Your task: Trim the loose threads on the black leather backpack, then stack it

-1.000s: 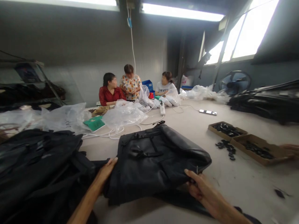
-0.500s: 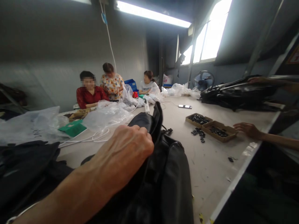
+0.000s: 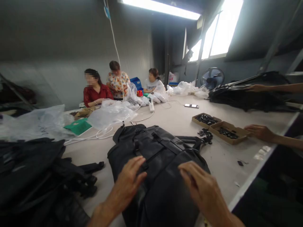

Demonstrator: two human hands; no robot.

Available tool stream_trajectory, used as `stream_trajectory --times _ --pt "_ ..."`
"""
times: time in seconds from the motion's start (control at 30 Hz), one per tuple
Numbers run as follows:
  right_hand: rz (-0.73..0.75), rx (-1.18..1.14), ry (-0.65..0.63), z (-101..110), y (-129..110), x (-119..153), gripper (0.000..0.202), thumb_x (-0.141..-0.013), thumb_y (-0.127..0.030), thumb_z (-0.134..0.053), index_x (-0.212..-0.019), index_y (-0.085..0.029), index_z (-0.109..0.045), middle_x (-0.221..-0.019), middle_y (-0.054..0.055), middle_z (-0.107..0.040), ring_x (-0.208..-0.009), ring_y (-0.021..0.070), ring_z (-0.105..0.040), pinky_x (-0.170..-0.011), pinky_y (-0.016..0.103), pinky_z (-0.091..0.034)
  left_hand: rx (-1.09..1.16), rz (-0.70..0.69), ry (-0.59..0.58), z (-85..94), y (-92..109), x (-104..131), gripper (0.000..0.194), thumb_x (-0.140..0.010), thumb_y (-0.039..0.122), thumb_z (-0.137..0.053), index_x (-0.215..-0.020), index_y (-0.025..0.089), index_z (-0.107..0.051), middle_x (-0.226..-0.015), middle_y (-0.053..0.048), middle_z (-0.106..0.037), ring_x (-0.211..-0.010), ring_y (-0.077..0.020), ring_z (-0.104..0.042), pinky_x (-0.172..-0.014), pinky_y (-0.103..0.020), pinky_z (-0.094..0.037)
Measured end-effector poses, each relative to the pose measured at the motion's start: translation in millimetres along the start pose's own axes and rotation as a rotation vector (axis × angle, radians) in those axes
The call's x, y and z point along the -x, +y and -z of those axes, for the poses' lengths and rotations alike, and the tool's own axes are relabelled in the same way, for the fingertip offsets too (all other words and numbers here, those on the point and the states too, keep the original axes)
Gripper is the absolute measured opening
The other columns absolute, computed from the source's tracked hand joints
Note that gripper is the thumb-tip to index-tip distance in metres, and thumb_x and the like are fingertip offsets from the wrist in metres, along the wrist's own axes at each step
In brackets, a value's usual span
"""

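A black leather-like backpack lies flat on the pale table right in front of me, straps and buckles facing up. My left hand rests palm down on its near left part, fingers spread. My right hand lies flat on its near right part, fingers together and holding nothing.
A heap of black bags fills the near left. Two cardboard trays of small black parts sit to the right, with another person's hand at them. Clear plastic bags, white cables, a power strip and three seated people are further back.
Half a second ago my left hand was shut on the raised backpack. The bag has since come down flat on the table and both hands lie open on top of it.
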State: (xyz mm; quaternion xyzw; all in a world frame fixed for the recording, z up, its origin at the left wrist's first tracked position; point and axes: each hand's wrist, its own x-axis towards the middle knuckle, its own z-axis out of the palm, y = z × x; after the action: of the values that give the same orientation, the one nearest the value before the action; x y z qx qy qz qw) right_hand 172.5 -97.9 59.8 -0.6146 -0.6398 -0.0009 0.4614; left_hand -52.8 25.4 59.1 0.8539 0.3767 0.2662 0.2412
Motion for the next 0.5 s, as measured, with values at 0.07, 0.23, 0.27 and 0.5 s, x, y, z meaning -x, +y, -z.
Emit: stream_trajectory --times 0.07,0.23,0.27,0.5 --pt "-0.112 0.363 0.029 11.7 47.0 -13.4 0.027 -0.094 -0.038 -0.038 -0.099 -0.023 -0.061 -0.102 0.005 -0.066 -0.077 0.0208 -0.066 -0.062 0.031 -0.05 0.199 0.119 -0.144 -28.5 15.0 24.6 0.044 -0.087 0.045 -0.053 -0.127 0.028 -0.058 -0.135 -0.004 -0.053 -0.13 -0.0254 -0.04 -0.116 -0.037 -0.02" --pt "-0.182 0.659 -0.154 -7.7 114.3 1.9 0.038 -0.094 -0.035 -0.034 -0.119 -0.02 -0.057 -0.119 0.005 -0.062 -0.08 0.023 -0.068 -0.061 0.033 -0.055 0.398 0.237 -0.174 -38.9 23.0 44.2 0.041 -0.084 0.046 -0.057 -0.122 0.029 -0.062 -0.127 -0.004 -0.059 -0.127 -0.0278 -0.043 -0.118 -0.039 -0.007" --pt "-0.161 0.68 -0.161 -14.1 115.8 11.0 0.039 -0.095 -0.034 -0.031 -0.119 -0.018 -0.058 -0.12 0.005 -0.062 -0.078 0.0223 -0.069 -0.058 0.033 -0.056 0.404 0.235 -0.175 -34.9 21.6 44.9 0.039 -0.084 0.046 -0.057 -0.12 0.03 -0.064 -0.126 -0.003 -0.06 -0.128 -0.0275 -0.042 -0.118 -0.039 -0.008" --pt "0.167 0.698 -0.043 -9.5 89.4 84.5 0.041 -0.094 -0.029 -0.03 -0.099 -0.018 -0.069 -0.102 0.01 -0.07 -0.046 0.018 -0.064 -0.038 0.029 -0.053 0.351 0.325 -0.315 -3.1 6.6 83.0 0.032 -0.083 0.043 -0.06 -0.112 0.033 -0.068 -0.124 -0.003 -0.061 -0.135 -0.0281 -0.032 -0.115 -0.043 -0.017"
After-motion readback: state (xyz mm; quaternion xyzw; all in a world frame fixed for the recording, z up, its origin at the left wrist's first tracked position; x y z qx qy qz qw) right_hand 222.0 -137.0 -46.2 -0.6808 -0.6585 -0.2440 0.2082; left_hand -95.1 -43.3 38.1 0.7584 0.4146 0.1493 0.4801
